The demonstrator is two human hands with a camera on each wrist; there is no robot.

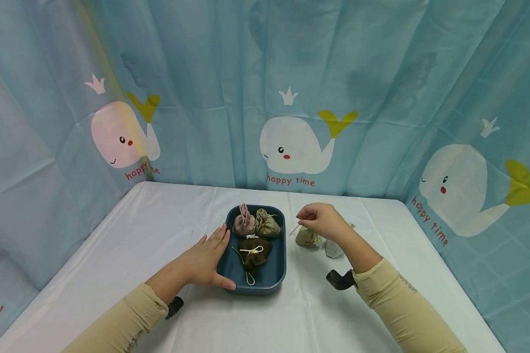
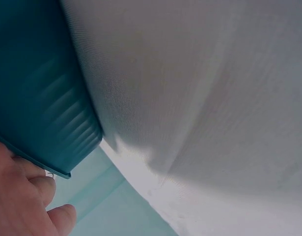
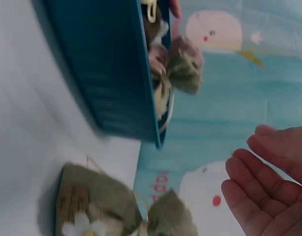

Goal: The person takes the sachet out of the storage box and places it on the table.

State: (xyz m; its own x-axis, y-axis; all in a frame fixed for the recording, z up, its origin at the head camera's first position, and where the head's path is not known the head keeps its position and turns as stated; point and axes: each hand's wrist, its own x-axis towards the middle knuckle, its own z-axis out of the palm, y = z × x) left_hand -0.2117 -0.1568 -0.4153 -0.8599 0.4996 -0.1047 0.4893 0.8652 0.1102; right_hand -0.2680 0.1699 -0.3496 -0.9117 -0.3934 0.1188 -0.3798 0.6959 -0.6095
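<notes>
My left hand (image 1: 203,260) rests along the left rim of a dark blue plastic bin (image 1: 257,290), fingers stretched out and thumb at the near corner. Inside the bin lie a pink drawstring pouch (image 1: 243,226), a green drawstring pouch (image 1: 267,228) and a dark brown pouch (image 1: 261,245) with a cream bow. Right of the bin, my right hand (image 1: 324,221) hovers over an olive drawstring pouch (image 1: 306,238). In the right wrist view its fingers bend loosely and hold nothing, apart from the olive pouch (image 3: 104,194), which bears a white flower.
A pale grey pouch (image 1: 333,249) lies beside the olive one, partly behind the right wrist. White cloth (image 1: 309,314) covers the table. Blue curtains (image 1: 212,98) with whale prints stand along its back and sides.
</notes>
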